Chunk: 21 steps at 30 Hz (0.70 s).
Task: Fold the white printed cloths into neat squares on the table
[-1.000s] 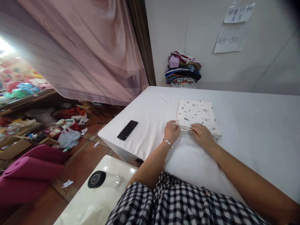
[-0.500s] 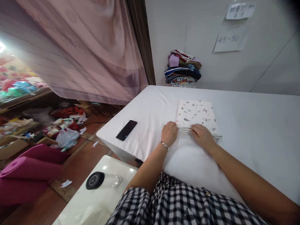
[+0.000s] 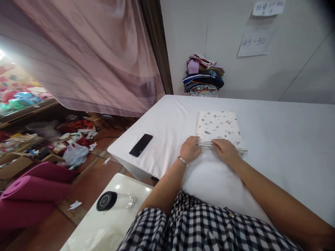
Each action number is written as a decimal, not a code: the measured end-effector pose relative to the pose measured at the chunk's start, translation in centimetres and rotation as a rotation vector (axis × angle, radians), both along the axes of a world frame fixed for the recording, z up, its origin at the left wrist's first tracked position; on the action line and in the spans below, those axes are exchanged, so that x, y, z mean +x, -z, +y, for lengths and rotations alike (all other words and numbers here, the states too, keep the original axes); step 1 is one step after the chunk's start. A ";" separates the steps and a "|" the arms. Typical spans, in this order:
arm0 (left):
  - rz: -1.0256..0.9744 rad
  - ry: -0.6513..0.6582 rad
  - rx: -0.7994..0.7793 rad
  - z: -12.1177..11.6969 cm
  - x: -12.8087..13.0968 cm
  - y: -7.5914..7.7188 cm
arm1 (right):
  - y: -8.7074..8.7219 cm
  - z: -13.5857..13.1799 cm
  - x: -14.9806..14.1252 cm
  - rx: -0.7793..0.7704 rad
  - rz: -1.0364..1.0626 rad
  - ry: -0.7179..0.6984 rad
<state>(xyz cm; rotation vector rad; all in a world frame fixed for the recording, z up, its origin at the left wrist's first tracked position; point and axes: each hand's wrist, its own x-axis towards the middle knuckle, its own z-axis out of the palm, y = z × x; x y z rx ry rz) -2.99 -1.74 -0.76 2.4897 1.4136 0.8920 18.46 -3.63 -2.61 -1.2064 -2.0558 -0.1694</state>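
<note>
A white cloth (image 3: 218, 125) with small printed figures lies folded into a layered square on the white-covered table (image 3: 282, 146). At its near left corner, my left hand (image 3: 191, 149) has its fingers closed on the folded edge. My right hand (image 3: 226, 151) grips the same near edge a little further right, fingers curled over the layers. Between the two hands the stacked folds show. The fingertips under the edge are partly hidden.
A black phone (image 3: 141, 145) lies on the table's left part. Beyond the far edge stands a pile of folded clothes (image 3: 204, 78) by the wall. A lower white table (image 3: 131, 218) at left holds a black-lidded glass jar (image 3: 106, 201). Pink rolls (image 3: 34, 188) lie on the floor.
My left hand has shifted slightly to the right along the near edge of the cloth. The right hand stays nearly where it was, and the cloth lies much the same.
</note>
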 end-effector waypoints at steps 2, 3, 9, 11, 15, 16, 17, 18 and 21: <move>-0.009 0.000 -0.006 0.0 0.0 0.0 | -0.2 -0.1 0.0 -0.011 -0.011 -0.009; -0.011 -0.005 -0.012 0.1 -0.1 0.0 | -0.3 -0.2 0.0 -0.016 -0.021 -0.018; -0.065 -0.025 -0.022 0.7 0.2 0.3 | -0.6 -0.2 0.0 -0.010 -0.072 -0.021; -0.104 -0.025 -0.040 0.9 0.2 0.4 | -0.7 -0.1 0.0 -0.001 -0.049 -0.008; -0.159 0.006 -0.076 0.9 0.1 0.3 | -0.8 0.1 -0.1 0.004 -0.017 -0.005; -0.164 0.011 -0.082 0.9 0.1 0.3 | -0.8 0.1 -0.2 0.005 -0.015 0.001; -0.165 0.012 -0.084 0.9 0.1 0.2 | -0.8 0.1 -0.2 0.007 -0.012 0.008; -0.162 0.011 -0.080 0.9 0.1 0.3 | -0.8 0.1 -0.3 0.010 -0.009 0.015; -0.139 -0.020 -0.051 0.9 0.3 0.4 | -0.7 0.2 -0.4 0.022 -0.003 0.046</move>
